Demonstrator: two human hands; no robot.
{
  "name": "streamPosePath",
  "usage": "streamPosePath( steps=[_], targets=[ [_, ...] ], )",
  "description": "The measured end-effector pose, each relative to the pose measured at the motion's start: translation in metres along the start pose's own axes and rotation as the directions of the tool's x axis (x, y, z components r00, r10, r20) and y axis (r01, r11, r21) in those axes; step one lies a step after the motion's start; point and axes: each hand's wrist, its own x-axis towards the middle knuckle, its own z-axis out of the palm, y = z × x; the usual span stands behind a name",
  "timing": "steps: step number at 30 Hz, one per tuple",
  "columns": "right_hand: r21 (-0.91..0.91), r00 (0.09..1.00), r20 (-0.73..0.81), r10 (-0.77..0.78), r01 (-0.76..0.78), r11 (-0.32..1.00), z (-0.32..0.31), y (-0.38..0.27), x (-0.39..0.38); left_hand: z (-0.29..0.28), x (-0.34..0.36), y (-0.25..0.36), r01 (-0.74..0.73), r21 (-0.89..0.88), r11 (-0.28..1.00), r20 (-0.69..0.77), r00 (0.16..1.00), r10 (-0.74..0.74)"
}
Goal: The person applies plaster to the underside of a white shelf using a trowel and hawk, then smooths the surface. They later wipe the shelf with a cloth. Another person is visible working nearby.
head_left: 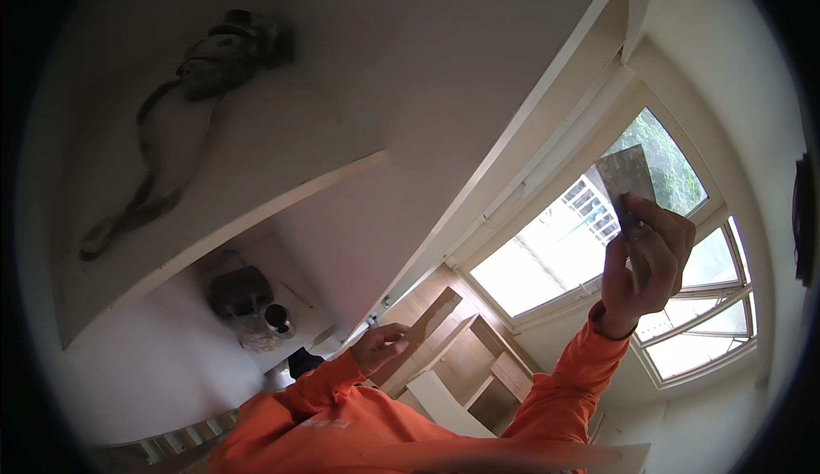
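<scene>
My right hand, at the right, grips a flat, dull grey metal scraper held upright in front of the window, fingers wrapped around its lower part. My left hand, lower centre, has curled fingers on a long brownish strip, which looks like a board or broad blade with an uneven smear; its exact kind I cannot make out. Both forearms are in orange sleeves.
A pale shelf at upper left bears a dark strapped tool. Below it sit a dark bag and a cup. Windows line the right. Wooden cabinets stand below, and a ladder-like object lies lower left.
</scene>
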Motion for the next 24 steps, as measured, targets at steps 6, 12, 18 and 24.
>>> streamPosePath(
  steps=[6, 12, 18, 24],
  targets=[
    [0.170, 0.849, 0.527, 0.029, -0.139, 0.976, -0.011, 0.008, 0.063, -0.002, 0.002, -0.001, 0.016, -0.020, 1.000, -0.016, 1.000, -0.016],
    [-0.171, 0.787, 0.616, 0.004, 0.129, 0.977, 0.003, 0.004, 0.096, -0.005, 0.008, -0.015, 0.030, -0.030, 0.999, -0.018, 0.999, -0.030],
    [-0.285, 0.793, 0.608, -0.038, 0.263, 0.922, -0.003, -0.002, 0.094, -0.008, 0.009, -0.021, 0.014, -0.030, 0.999, -0.031, 0.999, -0.015],
    [-0.310, 0.805, 0.587, -0.089, 0.325, 0.894, 0.001, -0.002, 0.093, -0.011, 0.014, -0.021, -0.018, -0.051, 0.999, 0.026, 0.999, 0.020]
  ],
)
